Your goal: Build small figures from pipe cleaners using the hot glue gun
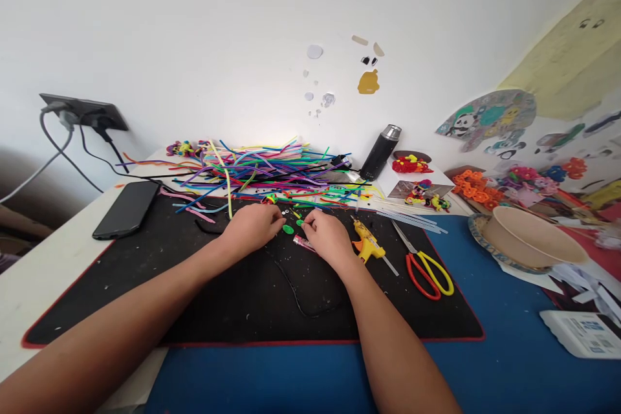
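Note:
Both of my hands work close together over the black mat (218, 310). My left hand (253, 228) has its fingers curled and thumb tip pressed in, just left of a flat green oval piece (288, 229); anything between those fingertips is hidden. Thumb and forefinger of my right hand (330, 236) pinch a small green piece (299, 223). Under that hand sticks out a pink-and-white stick-like object (303, 242), partly covered. Tiny white rings (286, 212) lie between the hands. A small red and yellow-green piece (268, 200) rests just beyond my left hand.
A yellow glue gun (369, 242) and red-and-yellow-handled scissors (423, 266) lie right of my hands. Behind is a heap of coloured pipe cleaners (262, 168) and a black flask (381, 154). A phone (127, 209) sits left. A thin black cable (294, 288) crosses the mat.

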Demonstrator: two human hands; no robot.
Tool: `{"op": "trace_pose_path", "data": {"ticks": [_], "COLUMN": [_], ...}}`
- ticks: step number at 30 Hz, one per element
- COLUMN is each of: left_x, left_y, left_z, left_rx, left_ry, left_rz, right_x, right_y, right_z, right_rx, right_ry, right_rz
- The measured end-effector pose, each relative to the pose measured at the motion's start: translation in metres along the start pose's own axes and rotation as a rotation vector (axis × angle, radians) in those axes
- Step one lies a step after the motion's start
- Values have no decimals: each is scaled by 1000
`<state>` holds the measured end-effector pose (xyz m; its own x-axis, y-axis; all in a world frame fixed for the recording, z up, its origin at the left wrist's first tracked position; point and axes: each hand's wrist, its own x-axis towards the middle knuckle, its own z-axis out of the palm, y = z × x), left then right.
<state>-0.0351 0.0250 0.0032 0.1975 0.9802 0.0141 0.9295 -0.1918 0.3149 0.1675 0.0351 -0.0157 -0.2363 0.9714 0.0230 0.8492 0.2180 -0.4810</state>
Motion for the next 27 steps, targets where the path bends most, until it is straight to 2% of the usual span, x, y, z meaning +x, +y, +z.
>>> {"op": "trace_pose_path", "data": {"ticks": [4, 9, 15, 20, 27], "left_x": [2, 3, 2, 2, 3], "left_y": [-3, -4, -2, -3, -6], "left_z": [-6, -10, -16, -16, -16], "left_rx": [-157, -354, -512, -529, -742], "left_ry": [43, 6, -102, -119, -159], "left_rz": [25, 82, 148, 131, 80], "right_x": [-1, -5, -6, -6, -5], "right_y": [0, -3, -6, -7, -6], "right_z": [1, 2, 0, 2, 4], "right_rx": [175, 411, 441, 482, 796], "right_ry": [47, 3, 0, -14, -135], "right_rz": [-43, -115, -127, -121, -59]}}
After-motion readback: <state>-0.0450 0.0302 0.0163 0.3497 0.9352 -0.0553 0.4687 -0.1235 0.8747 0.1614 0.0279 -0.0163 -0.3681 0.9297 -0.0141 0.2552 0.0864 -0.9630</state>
